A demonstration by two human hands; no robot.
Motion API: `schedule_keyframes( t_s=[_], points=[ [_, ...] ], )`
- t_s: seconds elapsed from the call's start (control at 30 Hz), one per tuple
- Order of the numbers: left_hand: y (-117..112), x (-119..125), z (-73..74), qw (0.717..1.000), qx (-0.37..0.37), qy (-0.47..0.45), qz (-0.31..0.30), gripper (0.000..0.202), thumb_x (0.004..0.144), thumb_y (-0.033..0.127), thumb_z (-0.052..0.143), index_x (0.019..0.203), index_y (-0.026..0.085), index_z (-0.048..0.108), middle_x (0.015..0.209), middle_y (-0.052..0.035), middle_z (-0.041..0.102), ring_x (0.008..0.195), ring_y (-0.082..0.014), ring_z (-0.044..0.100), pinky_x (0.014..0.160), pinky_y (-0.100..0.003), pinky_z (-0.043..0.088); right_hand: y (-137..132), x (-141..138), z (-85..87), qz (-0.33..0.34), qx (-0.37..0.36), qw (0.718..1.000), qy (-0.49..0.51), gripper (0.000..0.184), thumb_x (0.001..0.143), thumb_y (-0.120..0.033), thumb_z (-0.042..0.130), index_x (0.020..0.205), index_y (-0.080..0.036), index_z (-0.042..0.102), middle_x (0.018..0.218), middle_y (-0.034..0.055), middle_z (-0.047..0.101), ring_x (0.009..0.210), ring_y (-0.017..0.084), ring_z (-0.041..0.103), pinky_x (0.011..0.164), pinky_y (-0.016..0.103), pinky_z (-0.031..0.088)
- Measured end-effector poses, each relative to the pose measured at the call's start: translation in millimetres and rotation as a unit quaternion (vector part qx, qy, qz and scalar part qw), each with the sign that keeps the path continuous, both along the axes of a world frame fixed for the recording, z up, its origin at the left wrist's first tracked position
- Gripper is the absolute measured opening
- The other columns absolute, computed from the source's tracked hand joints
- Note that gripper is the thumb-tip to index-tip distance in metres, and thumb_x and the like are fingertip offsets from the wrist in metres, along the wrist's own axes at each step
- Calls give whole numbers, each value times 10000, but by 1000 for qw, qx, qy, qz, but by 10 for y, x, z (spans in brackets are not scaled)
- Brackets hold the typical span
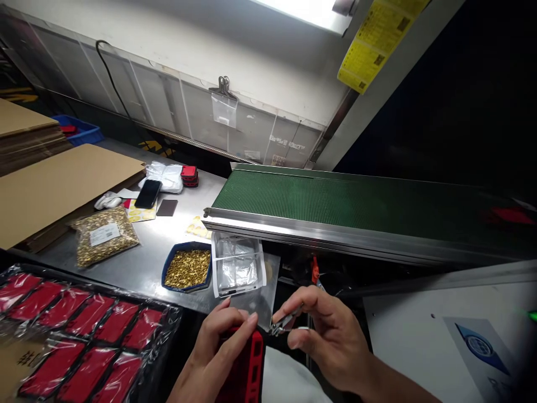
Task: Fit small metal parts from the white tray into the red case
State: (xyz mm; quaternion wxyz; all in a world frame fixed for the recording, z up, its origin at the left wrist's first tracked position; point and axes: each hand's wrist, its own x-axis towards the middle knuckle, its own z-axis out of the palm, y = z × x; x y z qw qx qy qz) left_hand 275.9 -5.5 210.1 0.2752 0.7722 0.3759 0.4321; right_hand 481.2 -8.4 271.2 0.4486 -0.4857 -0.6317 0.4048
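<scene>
Red case (255, 361) sits clasped in our left hand (215, 348). Our right hand (333, 338) pinches a metal tool (277, 328), tip facing it.

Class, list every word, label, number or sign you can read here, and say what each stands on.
No text reads clearly.
Yellow label strip: print and code squares, too small.
Bag of gold-coloured pieces: white label, too blurred.
Translucent barrier: white lettering, illegible.
Brown cardboard: dark character, unclear.
White panel: round emblem, lettering beneath illegible.
</scene>
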Motion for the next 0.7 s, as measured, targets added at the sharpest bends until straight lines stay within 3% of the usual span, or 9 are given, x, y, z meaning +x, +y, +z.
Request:
schedule_keyframes(
  t_s=[0.1, 0.27, 0.5, 0.7],
  points=[
    [27, -31, 0, 999, 14, 26, -14, 782, 721, 21, 510, 1419, 345, 369, 1299, -26, 416, 1276, -250, 405, 1223, -363, 231, 20, 35, 82, 41, 26, 997, -59, 238, 853, -332, 748, 1055, -224, 682, 892, 44, 723, 781, 167, 680, 725, 271, 578],
    [31, -64, 2, 999, 17, 46, -21, 773, 738, 6, 473, 1423, 347, 364, 1300, -8, 405, 1297, -214, 389, 1236, -329, 198, 46, 17, 113, 69, 44, 994, -66, 265, 846, -308, 758, 1077, -212, 674, 915, 44, 725, 800, 164, 695, 741, 262, 585],
    [67, -163, -21, 995, 28, 75, -54, 728, 798, 123, 530, 1464, 358, 355, 1262, -51, 520, 1246, -282, 493, 1197, -435, 306, 43, 14, 146, 74, 54, 990, -106, 232, 859, -295, 743, 1068, -225, 672, 900, 36, 732, 779, 166, 697, 711, 268, 568],
    [21, -99, -72, 997, -13, 40, -62, 921, 618, 204, 635, 1472, 335, 314, 1291, -72, 444, 1299, -312, 424, 1229, -439, 202, 59, 43, 117, 89, 69, 985, -128, 250, 854, -262, 749, 1088, -235, 667, 889, 29, 733, 739, 153, 696, 685, 249, 563]
  ],
)
